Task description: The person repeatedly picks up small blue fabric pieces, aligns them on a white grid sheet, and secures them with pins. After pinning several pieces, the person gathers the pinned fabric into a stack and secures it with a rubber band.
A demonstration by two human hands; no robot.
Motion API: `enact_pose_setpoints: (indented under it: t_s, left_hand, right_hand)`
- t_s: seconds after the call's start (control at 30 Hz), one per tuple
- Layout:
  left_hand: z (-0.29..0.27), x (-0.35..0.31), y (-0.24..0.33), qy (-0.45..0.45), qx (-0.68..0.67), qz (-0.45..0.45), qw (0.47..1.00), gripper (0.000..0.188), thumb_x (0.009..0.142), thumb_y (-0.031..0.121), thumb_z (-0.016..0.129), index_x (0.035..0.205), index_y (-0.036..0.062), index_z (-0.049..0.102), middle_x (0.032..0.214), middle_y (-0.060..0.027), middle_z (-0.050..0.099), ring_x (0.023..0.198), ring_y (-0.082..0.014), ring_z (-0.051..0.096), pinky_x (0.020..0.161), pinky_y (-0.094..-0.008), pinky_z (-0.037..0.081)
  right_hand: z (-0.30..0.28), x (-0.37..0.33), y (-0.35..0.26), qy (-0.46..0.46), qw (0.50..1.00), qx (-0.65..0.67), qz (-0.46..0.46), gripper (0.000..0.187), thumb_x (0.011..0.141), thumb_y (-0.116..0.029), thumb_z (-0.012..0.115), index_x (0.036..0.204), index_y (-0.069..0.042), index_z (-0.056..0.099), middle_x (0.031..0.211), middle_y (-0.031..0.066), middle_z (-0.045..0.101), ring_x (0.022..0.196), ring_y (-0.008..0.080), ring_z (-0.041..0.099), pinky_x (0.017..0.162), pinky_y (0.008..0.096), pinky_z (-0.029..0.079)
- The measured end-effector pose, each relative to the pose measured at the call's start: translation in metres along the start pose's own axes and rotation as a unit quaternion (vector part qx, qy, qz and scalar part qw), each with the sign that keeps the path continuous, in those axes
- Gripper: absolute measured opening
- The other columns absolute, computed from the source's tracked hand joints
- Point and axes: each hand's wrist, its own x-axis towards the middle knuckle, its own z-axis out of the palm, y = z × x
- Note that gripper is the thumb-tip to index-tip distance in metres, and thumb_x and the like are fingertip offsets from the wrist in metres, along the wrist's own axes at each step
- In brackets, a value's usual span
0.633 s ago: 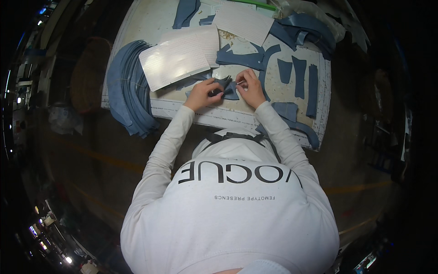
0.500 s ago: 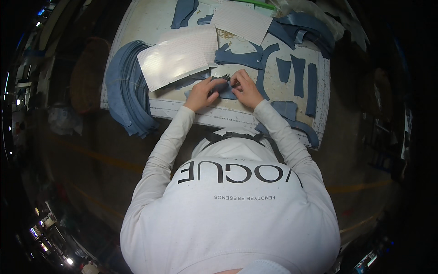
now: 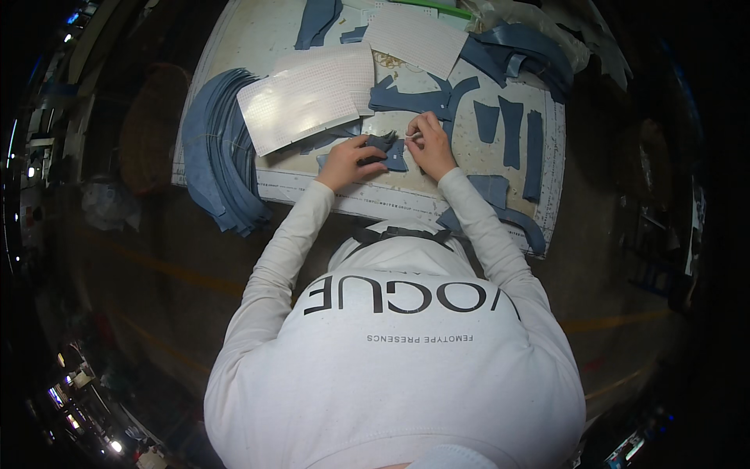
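My left hand (image 3: 348, 164) is closed on a small stack of blue cut pieces (image 3: 397, 159), fabric or leather, near the table's front edge. Their upper edges are fanned and bent back over my fingers. A tiny white square sits on the front face of the stack. Just to the right, my right hand (image 3: 432, 148) is raised, with thumb and fingertips pinched together. A small white bit, like a sticker, shows at its fingertips, apart from the stack.
White sheets (image 3: 301, 98) printed with small grids lie beyond my left hand. A tall tied stack of curved blue pieces (image 3: 215, 148) overhangs the table's left edge. Loose blue pieces (image 3: 512, 133) lie on the right. Rubber bands (image 3: 387, 61) and a plastic-wrapped bundle (image 3: 523, 47) lie farther back.
My right hand has moved away from the stack, slightly right and up. The small white square on the blue piece now shows. My left hand stays in place, its fingers slightly shifted.
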Motion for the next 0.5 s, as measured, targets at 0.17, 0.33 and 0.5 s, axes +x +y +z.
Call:
enact_pose_setpoints:
  t_s: [0.17,0.33,0.5]
  left_hand:
    - [-0.004,0.003,-0.005,-0.018,0.006,0.04,0.999,0.031,0.068,0.03,0.082,0.092,0.014,0.072,0.074,-0.0065,0.056,0.065,-0.0251,0.059,0.059,-0.0346,0.048]
    - [-0.009,0.004,-0.006,-0.033,0.022,0.066,0.997,0.025,0.071,0.019,0.079,0.094,0.013,0.07,0.075,-0.0067,0.057,0.064,-0.0243,0.058,0.059,-0.0342,0.048]
    - [-0.008,0.006,0.0,-0.016,-0.027,-0.004,0.999,0.024,0.073,0.012,0.071,0.097,0.0133,0.069,0.082,-0.0093,0.061,0.069,-0.0272,0.061,0.063,-0.0346,0.05]
  right_hand:
    - [0.001,-0.005,0.008,0.007,1.0,-0.009,0.015,0.027,0.072,0.013,0.065,0.09,0.0,0.05,0.096,0.0084,0.047,0.082,0.0183,0.06,0.068,0.0244,0.058]
    - [0.002,-0.01,0.011,0.015,0.998,0.026,0.046,0.026,0.073,0.013,0.064,0.09,0.0,0.05,0.096,0.0079,0.047,0.086,0.0175,0.059,0.07,0.0247,0.058]
    - [0.009,-0.013,0.007,-0.033,0.995,0.078,0.044,0.03,0.071,0.013,0.065,0.09,-0.003,0.049,0.095,0.0084,0.046,0.084,0.0214,0.059,0.069,0.0273,0.055]
